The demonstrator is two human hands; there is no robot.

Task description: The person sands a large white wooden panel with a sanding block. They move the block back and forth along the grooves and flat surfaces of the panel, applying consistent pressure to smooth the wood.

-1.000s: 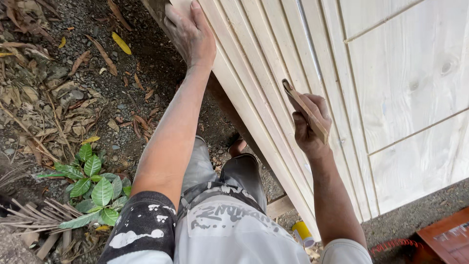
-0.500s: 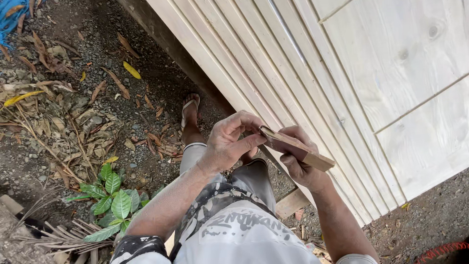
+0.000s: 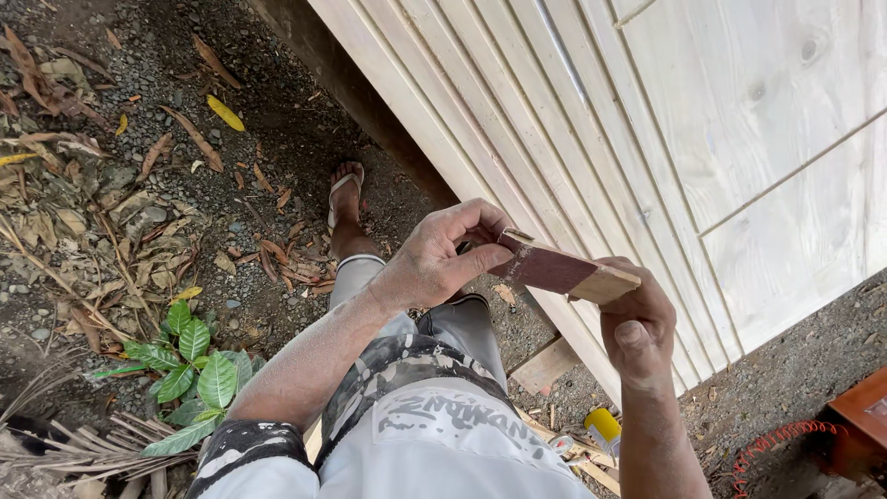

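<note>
Both my hands hold a small flat wooden block (image 3: 565,272) with a dark reddish face, likely sandpaper wrapped on it. My left hand (image 3: 443,254) pinches its left end with thumb and fingers. My right hand (image 3: 637,323) grips its right end from below, thumb up. The block hovers in front of a pale wooden panel (image 3: 665,120) with long grooved ribs, which leans over the ground. My foot in a sandal (image 3: 345,199) stands on the gravel below.
Dark gravel with dry leaves (image 3: 111,185) covers the ground at left, with a green plant (image 3: 189,365) and dry sticks beside it. A wood offcut (image 3: 545,365), a yellow cap (image 3: 602,427), an orange cord (image 3: 776,444) and a red-brown box corner (image 3: 864,411) lie at lower right.
My left hand came down off the panel's top edge and took hold of the block's left end. The block has tilted flatter and the view has shifted down.
</note>
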